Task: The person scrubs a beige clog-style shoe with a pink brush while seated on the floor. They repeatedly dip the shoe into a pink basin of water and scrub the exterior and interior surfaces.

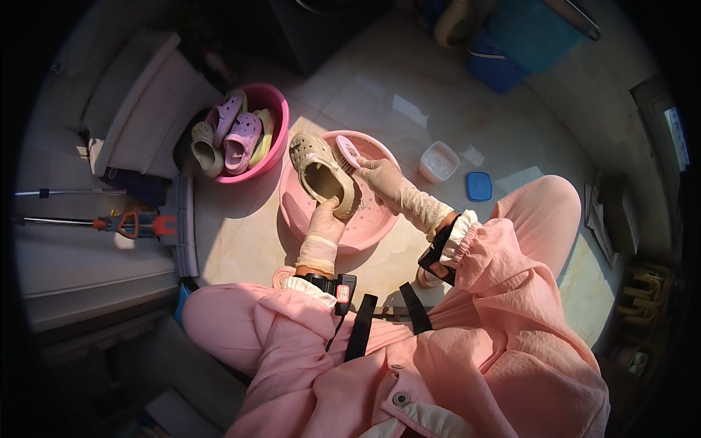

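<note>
A beige foam clog (316, 159) with charms on its toe is tilted over a light pink basin (378, 224). My left hand (324, 222), in a pale rubber glove, grips the clog at its heel, the thumb inside the opening. In my gloved right hand (381, 176) is a pink scrubbing brush (348, 151), its bristles against or very close to the clog's side. Part of the brush is hidden by my fingers. Printed marks and spots show on the basin's floor.
Left of the basin, a bright pink tub (282, 117) holds several clogs (241, 137). On the right stand a small white container (438, 161) and a blue lid (479, 186). A mop (137, 223) lies at the left; blue buckets (497, 63) stand at the back.
</note>
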Demonstrator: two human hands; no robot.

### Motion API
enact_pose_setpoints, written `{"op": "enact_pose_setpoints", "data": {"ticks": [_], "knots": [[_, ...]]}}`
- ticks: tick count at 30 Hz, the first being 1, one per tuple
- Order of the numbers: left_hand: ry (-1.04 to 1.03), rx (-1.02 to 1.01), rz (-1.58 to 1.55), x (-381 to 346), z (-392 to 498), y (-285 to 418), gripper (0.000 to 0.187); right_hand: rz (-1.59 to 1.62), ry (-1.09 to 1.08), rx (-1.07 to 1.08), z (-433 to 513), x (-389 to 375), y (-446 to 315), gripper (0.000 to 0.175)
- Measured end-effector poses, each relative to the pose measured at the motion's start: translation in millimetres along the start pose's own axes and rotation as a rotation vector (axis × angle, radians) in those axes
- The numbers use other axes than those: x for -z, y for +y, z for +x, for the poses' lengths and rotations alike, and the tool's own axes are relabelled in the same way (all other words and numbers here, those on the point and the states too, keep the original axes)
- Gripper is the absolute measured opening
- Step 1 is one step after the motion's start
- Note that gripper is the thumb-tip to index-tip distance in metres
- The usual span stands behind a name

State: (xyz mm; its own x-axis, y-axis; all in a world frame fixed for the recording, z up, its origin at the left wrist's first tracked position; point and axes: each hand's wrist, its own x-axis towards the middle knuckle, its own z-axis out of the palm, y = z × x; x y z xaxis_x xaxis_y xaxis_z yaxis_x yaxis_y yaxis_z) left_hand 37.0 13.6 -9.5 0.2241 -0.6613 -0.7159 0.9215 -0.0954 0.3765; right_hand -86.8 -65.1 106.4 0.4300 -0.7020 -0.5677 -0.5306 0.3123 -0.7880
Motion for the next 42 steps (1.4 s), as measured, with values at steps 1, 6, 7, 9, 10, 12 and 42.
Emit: {"op": "enact_pose_setpoints", "data": {"ticks": [1, 6, 7, 9, 10, 12, 42], "knots": [[0.004, 0.026, -0.012, -0.6, -0.3, -0.4, 0.038, 0.016, 0.017, -0.042, -3.6, 1.2, -3.4, 0.042], [0.117, 0.003, -0.071, 2.4, 1.5, 14.1, 0.034, -0.144, -0.086, -0.008, -45.7, -3.4, 11.2, 0.041], [0.184, -0.035, -0.053, 3.0, 1.6, 15.0, 0.034, -0.169, -0.088, -0.012, -49.7, -7.7, 13.0, 0.043], [0.152, -0.012, -0.037, 2.6, 1.9, 12.2, 0.033, -0.150, -0.065, -0.044, -53.1, -8.6, 14.9, 0.043], [0.123, 0.036, -0.042, 2.2, 2.4, 12.0, 0.033, -0.141, -0.035, -0.055, -51.2, -9.0, 13.8, 0.043], [0.084, 0.027, -0.073, 0.9, 2.7, 10.2, 0.031, -0.116, -0.031, -0.065, -42.8, -7.4, 8.0, 0.039], [0.124, 0.074, 0.050, -3.5, -3.4, -7.0, 0.032, -0.125, 0.016, -0.032, -13.7, -3.0, -1.9, 0.035]]}}
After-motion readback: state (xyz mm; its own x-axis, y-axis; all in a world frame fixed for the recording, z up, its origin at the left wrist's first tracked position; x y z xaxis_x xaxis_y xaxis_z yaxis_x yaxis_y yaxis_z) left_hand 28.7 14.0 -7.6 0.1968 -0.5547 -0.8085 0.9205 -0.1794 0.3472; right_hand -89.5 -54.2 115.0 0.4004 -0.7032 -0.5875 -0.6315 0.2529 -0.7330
